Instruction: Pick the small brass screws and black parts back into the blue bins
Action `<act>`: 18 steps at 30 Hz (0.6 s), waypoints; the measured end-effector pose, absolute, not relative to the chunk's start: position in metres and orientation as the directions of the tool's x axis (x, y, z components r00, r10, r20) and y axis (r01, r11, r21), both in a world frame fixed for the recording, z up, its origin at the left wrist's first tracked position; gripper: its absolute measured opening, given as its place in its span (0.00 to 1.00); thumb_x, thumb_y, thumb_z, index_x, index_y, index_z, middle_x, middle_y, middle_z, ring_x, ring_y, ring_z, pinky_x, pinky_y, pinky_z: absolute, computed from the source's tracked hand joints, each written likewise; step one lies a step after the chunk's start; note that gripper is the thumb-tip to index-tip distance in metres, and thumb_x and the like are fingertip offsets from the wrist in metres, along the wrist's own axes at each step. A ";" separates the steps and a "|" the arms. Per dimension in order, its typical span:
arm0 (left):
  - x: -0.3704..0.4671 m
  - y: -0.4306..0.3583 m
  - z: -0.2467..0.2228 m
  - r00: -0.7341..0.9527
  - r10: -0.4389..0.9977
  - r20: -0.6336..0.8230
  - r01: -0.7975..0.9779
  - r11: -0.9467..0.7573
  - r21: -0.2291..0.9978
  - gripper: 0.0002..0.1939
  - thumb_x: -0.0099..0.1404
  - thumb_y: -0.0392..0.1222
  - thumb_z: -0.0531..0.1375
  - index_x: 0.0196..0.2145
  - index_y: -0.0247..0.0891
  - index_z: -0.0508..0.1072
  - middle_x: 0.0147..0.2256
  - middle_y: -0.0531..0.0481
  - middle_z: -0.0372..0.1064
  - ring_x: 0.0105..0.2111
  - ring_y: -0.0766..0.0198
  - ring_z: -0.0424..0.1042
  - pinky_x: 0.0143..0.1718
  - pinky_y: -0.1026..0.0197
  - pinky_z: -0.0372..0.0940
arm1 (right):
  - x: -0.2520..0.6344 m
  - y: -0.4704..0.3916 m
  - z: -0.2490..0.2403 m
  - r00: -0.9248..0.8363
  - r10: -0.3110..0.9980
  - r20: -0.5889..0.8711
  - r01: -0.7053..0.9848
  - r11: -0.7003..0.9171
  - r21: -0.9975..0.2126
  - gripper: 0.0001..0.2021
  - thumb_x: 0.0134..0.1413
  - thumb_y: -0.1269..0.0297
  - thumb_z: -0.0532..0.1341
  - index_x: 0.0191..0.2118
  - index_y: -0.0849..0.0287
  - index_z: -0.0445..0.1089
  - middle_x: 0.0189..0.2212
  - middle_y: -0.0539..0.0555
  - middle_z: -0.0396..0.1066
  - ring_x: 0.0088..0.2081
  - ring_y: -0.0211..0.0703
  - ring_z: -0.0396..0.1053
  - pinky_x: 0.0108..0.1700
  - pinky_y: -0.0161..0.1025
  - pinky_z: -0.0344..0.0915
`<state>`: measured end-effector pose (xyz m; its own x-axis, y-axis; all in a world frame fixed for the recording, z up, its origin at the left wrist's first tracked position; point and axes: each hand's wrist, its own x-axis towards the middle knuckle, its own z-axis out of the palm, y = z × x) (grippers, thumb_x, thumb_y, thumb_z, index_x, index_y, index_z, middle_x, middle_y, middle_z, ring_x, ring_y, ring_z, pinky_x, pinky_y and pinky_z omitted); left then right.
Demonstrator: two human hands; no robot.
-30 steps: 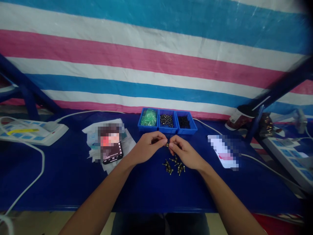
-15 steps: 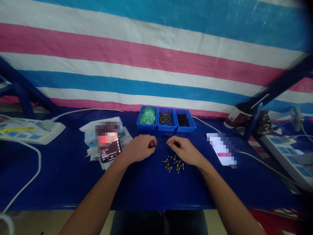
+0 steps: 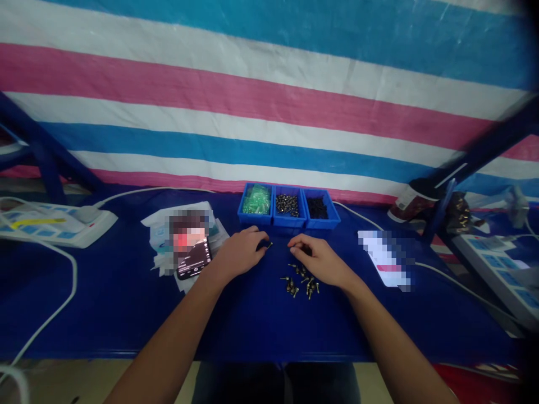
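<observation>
My left hand [image 3: 242, 253] is closed in a pinch, and a small brass-tipped piece [image 3: 270, 245] juts from its fingertips. Across a narrow gap, my right hand [image 3: 316, 257] has its fingers curled together; whatever they hold, if anything, is hidden. Just below the right hand, a loose pile of small dark pieces with brass-coloured shanks [image 3: 290, 286] lies on the blue tabletop [image 3: 252, 331]. Beyond both hands stand three blue bins: one with green plastic bits [image 3: 257, 200], one with small metal parts [image 3: 287, 205], one with small black parts [image 3: 316, 207].
Left of my hands, a lit phone [image 3: 194, 261] rests on crumpled plastic packaging [image 3: 156, 221]. A second phone [image 3: 381, 258] with a cable lies at right. Power strips [image 3: 95, 230] sit at both sides. A cup [image 3: 410, 202] stands back right, beside a blue frame post.
The fingers of my left hand have shifted, and a small brass-tipped piece now shows at their tips. My right hand keeps nearly the same pose. The whole view has moved slightly.
</observation>
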<state>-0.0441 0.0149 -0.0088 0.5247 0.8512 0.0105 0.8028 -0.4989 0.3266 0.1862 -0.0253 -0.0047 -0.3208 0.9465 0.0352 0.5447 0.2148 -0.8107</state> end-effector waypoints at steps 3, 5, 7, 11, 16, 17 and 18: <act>-0.043 0.017 -0.012 0.542 0.840 0.031 0.788 -0.521 0.327 0.11 0.66 0.42 0.54 0.43 0.43 0.73 0.41 0.47 0.70 0.39 0.57 0.72 0.38 0.57 0.64 | 0.185 -0.025 -0.006 -0.321 0.946 0.036 0.571 0.224 -0.790 0.09 0.61 0.64 0.56 0.43 0.56 0.71 0.28 0.49 0.71 0.27 0.38 0.66 0.30 0.35 0.58; -0.042 0.017 -0.013 0.563 0.825 0.052 0.764 -0.544 0.347 0.13 0.65 0.40 0.54 0.47 0.43 0.73 0.43 0.47 0.70 0.40 0.57 0.72 0.40 0.57 0.64 | 0.184 -0.025 -0.007 -0.321 0.946 0.043 0.599 0.238 -0.765 0.08 0.60 0.65 0.56 0.43 0.56 0.71 0.29 0.49 0.72 0.28 0.38 0.67 0.31 0.36 0.58; -0.041 0.016 -0.014 0.601 0.796 0.066 0.720 -0.576 0.387 0.17 0.65 0.38 0.53 0.50 0.45 0.71 0.45 0.47 0.70 0.42 0.58 0.72 0.43 0.57 0.64 | 0.183 -0.024 -0.008 -0.326 0.944 0.042 0.621 0.248 -0.744 0.08 0.60 0.65 0.57 0.43 0.55 0.71 0.28 0.49 0.73 0.28 0.38 0.67 0.32 0.36 0.58; -0.038 0.012 -0.013 0.653 0.756 0.052 0.664 -0.604 0.440 0.19 0.64 0.35 0.53 0.50 0.47 0.73 0.46 0.48 0.70 0.43 0.58 0.72 0.43 0.57 0.64 | 0.183 -0.024 -0.009 -0.343 0.938 0.041 0.630 0.262 -0.731 0.09 0.60 0.65 0.57 0.43 0.55 0.72 0.28 0.48 0.73 0.27 0.38 0.67 0.31 0.36 0.57; -0.035 0.010 -0.011 0.690 0.724 0.022 0.641 -0.624 0.447 0.17 0.61 0.36 0.56 0.47 0.45 0.74 0.44 0.48 0.70 0.41 0.58 0.72 0.41 0.59 0.64 | 0.183 -0.024 -0.009 -0.343 0.939 0.036 0.630 0.258 -0.733 0.09 0.60 0.65 0.56 0.43 0.55 0.71 0.26 0.47 0.72 0.26 0.37 0.66 0.30 0.35 0.57; -0.035 0.011 -0.011 0.694 0.720 0.020 0.638 -0.628 0.447 0.15 0.62 0.37 0.56 0.46 0.44 0.75 0.44 0.48 0.70 0.41 0.58 0.71 0.41 0.59 0.64 | 0.183 -0.024 -0.009 -0.345 0.938 0.035 0.628 0.258 -0.734 0.09 0.60 0.65 0.56 0.43 0.55 0.71 0.26 0.47 0.72 0.26 0.37 0.66 0.30 0.35 0.57; -0.035 0.011 -0.012 0.695 0.719 0.020 0.637 -0.629 0.446 0.14 0.63 0.37 0.55 0.45 0.44 0.75 0.43 0.47 0.70 0.41 0.58 0.71 0.41 0.59 0.64 | 0.184 -0.024 -0.010 -0.348 0.937 0.033 0.626 0.258 -0.736 0.09 0.60 0.65 0.56 0.43 0.55 0.71 0.26 0.47 0.72 0.26 0.37 0.66 0.30 0.35 0.57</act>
<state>-0.0354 0.0112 -0.0118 0.6952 0.7185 0.0198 0.6372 -0.6288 0.4456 0.1837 -0.0239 -0.0096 -0.3475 0.9371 0.0328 0.6259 0.2579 -0.7360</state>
